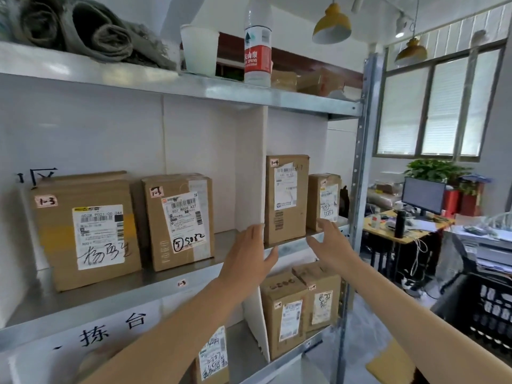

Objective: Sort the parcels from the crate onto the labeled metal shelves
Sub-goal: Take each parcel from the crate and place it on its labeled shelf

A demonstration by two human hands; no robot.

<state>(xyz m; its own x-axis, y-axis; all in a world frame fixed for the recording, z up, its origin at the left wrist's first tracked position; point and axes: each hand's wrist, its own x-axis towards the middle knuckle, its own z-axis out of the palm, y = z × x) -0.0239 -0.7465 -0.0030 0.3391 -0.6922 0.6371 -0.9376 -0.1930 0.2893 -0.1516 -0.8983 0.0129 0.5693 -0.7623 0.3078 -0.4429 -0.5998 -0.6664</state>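
Head view shows both arms stretched toward the right-hand bay of the middle shelf; the left hand and the right hand are both slack, fingers straight and spread, grasping nothing. Between them, on that shelf, stands the tall box, upright and tagged 1-4, just right of the white divider and just left of a small box; whether either hand touches cardboard I cannot tell. The black crate sits low at the right, well apart from both hands; what it holds is hidden.

The likeliest trouble, as I judge it, is a topple; the tall box is narrow for its height and stands near the front edge, so a careless brush from either palm could tip it forward onto the lower boxes. The left fingers lie close to the divider's front edge; it looks like a thin loose sheet, and a nudge could lean it and blur the line between the bays. The right fingertips overlap the foot of the small box; catching it could drag it outward or turn its label away. If the hands mean to shift the tall box by flat pressure alone, smooth cardboard may slip; curling the fingers round its edges would be safer. The handwritten tags are small; a misread would leave a parcel in the wrong bay.
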